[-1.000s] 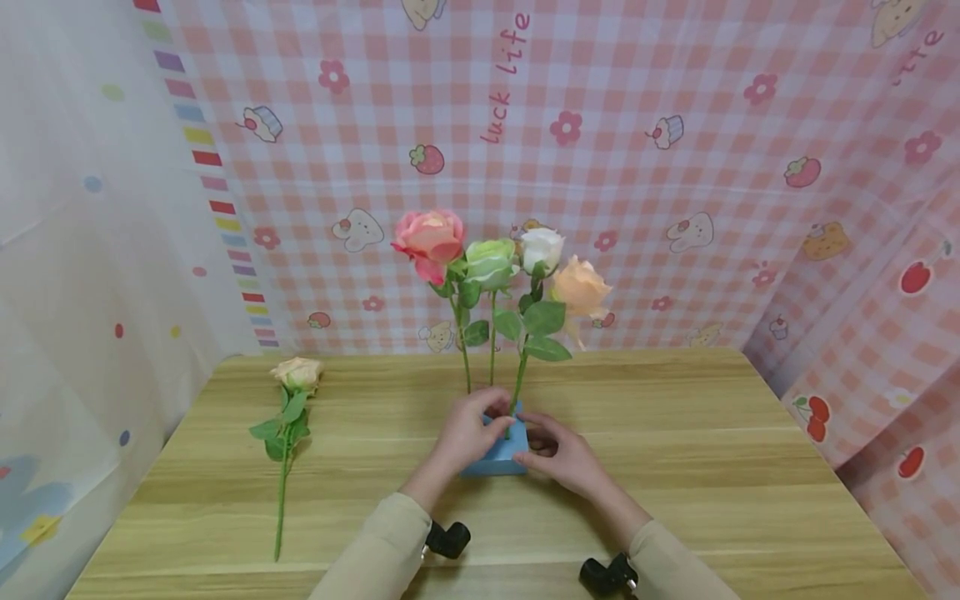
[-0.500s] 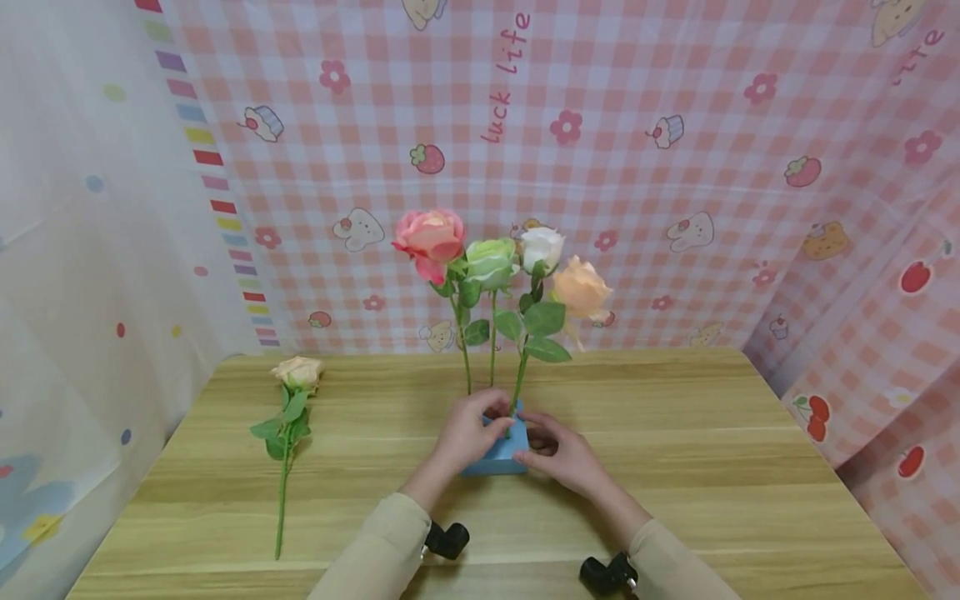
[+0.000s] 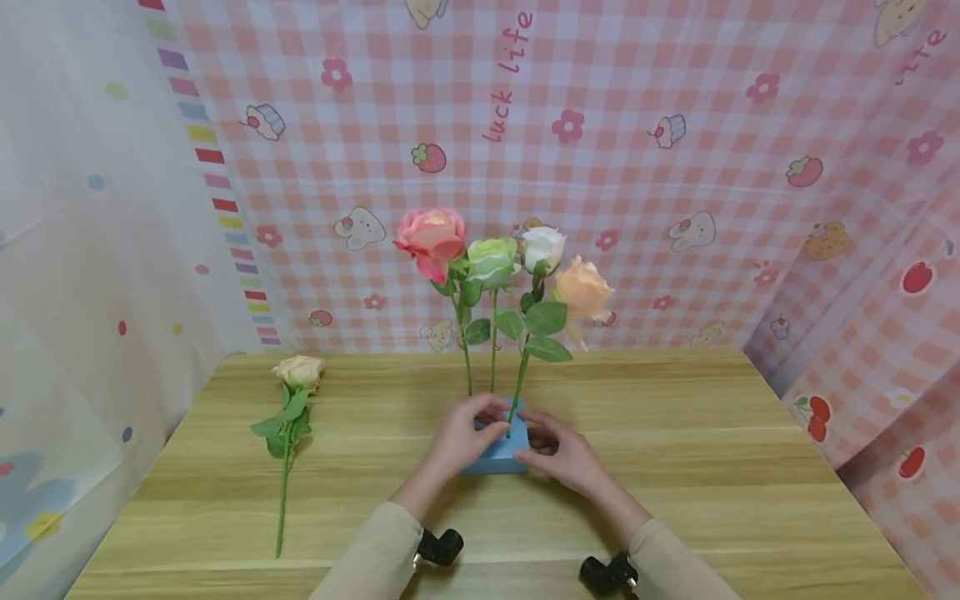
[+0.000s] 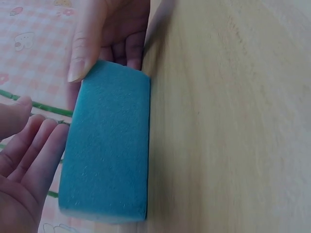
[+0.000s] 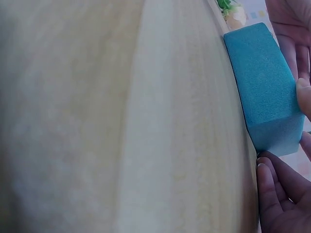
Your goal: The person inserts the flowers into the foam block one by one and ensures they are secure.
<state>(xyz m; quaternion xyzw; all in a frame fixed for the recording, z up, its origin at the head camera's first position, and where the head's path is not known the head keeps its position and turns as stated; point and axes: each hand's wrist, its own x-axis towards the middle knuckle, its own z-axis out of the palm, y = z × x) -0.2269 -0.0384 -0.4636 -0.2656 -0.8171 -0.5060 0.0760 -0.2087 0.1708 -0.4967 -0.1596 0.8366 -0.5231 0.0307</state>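
Note:
A blue foam block rests on the table, with a coral rose, a green rose, a white rose and a peach rose standing above it. My right hand holds the block's right end, thumb at the near corner and fingers farther back. Over the block's left part is my left hand, thumb and fingers parted just left of the front stem. The left wrist view shows these left fingers apart, pinching nothing. My left hand hides the lower ends of some stems.
A cream rose with a leafy green stem lies at the left of the wooden table. Pink checked cloth hangs behind the table, and a white cloth hangs on the left.
My left hand has drawn slightly left and toward me, its thumb coming away from the front stem. The right hand and the block have stayed in place.

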